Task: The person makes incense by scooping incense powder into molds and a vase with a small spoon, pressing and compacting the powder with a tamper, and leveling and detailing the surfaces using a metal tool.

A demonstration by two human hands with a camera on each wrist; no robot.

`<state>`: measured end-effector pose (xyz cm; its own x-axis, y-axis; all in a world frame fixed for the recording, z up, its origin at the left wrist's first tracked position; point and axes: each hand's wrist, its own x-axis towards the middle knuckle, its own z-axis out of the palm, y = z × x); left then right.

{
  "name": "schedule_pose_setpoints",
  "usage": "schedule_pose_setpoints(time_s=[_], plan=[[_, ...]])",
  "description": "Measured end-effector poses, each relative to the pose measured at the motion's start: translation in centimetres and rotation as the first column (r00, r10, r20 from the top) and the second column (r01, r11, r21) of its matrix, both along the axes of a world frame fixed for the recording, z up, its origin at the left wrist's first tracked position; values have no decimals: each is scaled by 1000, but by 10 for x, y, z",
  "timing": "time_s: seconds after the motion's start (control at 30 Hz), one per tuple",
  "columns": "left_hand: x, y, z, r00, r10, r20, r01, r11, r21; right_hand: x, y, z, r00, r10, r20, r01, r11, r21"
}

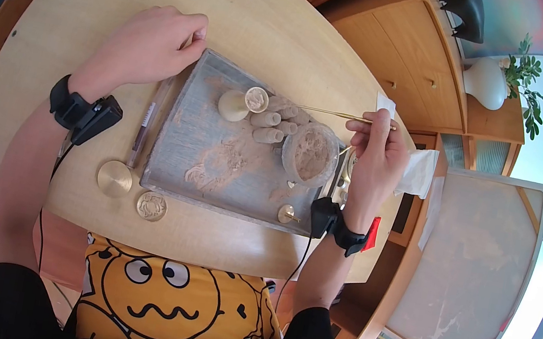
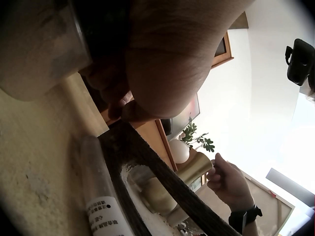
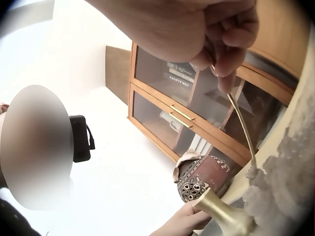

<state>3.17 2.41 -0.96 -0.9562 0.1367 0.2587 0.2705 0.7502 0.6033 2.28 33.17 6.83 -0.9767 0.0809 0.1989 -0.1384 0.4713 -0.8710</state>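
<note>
My right hand (image 1: 376, 158) pinches a thin brass rod-like tool (image 1: 337, 114), which reaches left over the tray. Its far end is near a small brass vase (image 1: 232, 105) with powder in its flared mouth. In the right wrist view, grey powder sits around the tool's tip. Beside the vase stand several powder-coated short cylinders (image 1: 269, 120), then a clear bowl (image 1: 309, 154) of grey-brown powder. My left hand (image 1: 149, 44) rests by the far left corner of the grey tray (image 1: 171, 153), fingers loosely curled and partly hidden.
Powder is scattered over the tray floor. A brass disc (image 1: 114, 178), a patterned brass piece (image 1: 152, 207) and a labelled clear tube (image 1: 143, 124) lie outside the tray. A small brass piece with a stem (image 1: 287, 214) is at its near right. White paper (image 1: 417, 173) lies beyond my right hand.
</note>
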Motion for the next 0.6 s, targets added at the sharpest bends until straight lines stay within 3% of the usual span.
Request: schedule_pose_setpoints(time_s=[0.33, 0.6], plan=[[0, 0, 0, 1000, -3, -13, 3, 1000, 9, 15, -10, 16, 992, -10, -122, 23, 994, 105], [-1, 1, -1, 1000, -9, -13, 9, 1000, 5, 33, 42, 9, 978, -133, -159, 158, 975, 156]])
